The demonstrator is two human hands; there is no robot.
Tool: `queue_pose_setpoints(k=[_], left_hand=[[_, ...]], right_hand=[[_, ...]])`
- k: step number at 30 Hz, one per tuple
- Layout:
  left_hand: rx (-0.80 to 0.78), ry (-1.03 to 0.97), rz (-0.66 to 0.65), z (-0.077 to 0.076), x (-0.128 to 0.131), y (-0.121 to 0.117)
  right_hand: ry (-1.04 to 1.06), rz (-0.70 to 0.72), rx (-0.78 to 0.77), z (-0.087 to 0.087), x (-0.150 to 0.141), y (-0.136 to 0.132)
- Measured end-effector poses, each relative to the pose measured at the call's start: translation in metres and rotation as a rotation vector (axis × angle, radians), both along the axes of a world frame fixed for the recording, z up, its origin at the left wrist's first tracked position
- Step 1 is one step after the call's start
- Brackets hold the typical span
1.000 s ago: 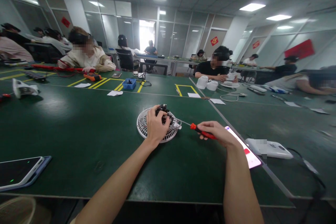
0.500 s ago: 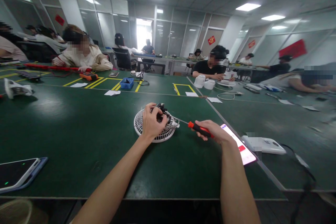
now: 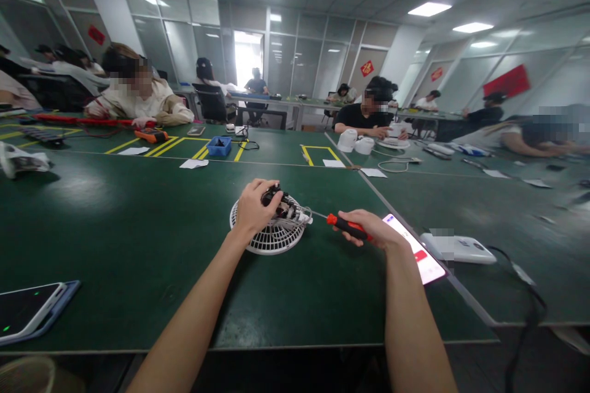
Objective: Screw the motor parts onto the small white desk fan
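Note:
A round white fan grille (image 3: 271, 244) lies flat on the green table, with a dark motor assembly (image 3: 281, 201) and pale wires on top of it. My left hand (image 3: 255, 206) is closed around the motor's left side, thumb and fingers curled over it. In my right hand (image 3: 366, 225) is a screwdriver (image 3: 348, 226) with a red and black handle. Its thin shaft points left at the motor assembly's right side, near a small white connector (image 3: 305, 218). Whether the tip touches a screw is too small to tell.
A lit phone (image 3: 421, 255) lies beside my right forearm, and a white device (image 3: 461, 249) with a cable is further right. Another phone (image 3: 32, 310) is at the front left. A blue bin (image 3: 219, 146) stands towards the back. Co-workers sit across the table.
My left hand has shifted slightly left and its grip on the motor has changed, showing more of the assembly. The screwdriver stays pointed at it. The whole view has drifted a little.

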State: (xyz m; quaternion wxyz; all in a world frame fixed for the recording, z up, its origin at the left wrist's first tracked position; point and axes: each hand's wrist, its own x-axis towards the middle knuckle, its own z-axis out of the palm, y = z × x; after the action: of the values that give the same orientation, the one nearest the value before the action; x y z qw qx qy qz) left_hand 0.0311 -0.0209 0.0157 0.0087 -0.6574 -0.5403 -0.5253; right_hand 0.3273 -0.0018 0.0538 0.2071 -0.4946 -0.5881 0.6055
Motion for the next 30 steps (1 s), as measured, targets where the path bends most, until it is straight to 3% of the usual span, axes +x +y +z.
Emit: queue_pose_setpoints(k=[30], left_hand=[[-0.040,-0.069,-0.160,-0.010,0.000,0.000]], right_hand=[[0.130,-0.231,0.115,-0.007,0.003,0.010]])
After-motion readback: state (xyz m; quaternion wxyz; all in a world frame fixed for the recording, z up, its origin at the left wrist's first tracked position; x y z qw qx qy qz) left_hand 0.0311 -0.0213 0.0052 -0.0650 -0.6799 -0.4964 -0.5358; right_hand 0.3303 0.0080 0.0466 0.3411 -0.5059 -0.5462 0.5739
